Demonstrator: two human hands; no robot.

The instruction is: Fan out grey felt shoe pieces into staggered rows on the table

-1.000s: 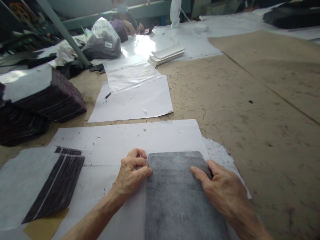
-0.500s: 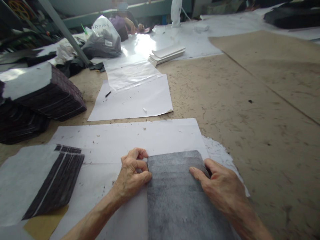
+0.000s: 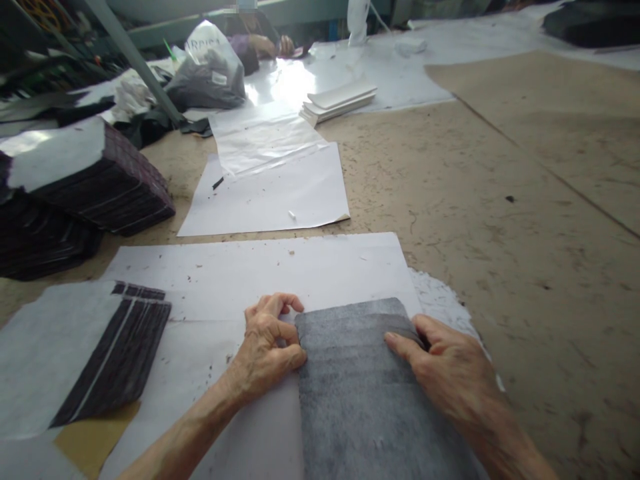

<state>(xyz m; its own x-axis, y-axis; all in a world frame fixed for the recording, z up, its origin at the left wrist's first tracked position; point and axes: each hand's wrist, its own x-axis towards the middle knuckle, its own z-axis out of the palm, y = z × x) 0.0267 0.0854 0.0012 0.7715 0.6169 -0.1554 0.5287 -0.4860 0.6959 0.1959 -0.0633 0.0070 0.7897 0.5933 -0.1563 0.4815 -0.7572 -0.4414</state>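
Observation:
A grey sheet of fabric-like material lies in front of me on white paper, its lower end cut off by the frame. It appears to top a stack, as layers show at its upper right corner. My left hand is closed at the left edge near the upper corner, thumb and curled fingers pressed against it. On the right side, my right hand grips the edge, thumb on top and fingers hidden beneath or behind the layers.
White paper lies under the work. Left are a striped dark stack with a pale top, and taller dark stacks. Farther off stand a plastic bag, folded white sheets and a co-worker's hands. Scraps dot the brown table.
The view has shifted slightly, so the background sits a little higher and farther right. Both my hands keep nearly the same hold on the grey fabric.

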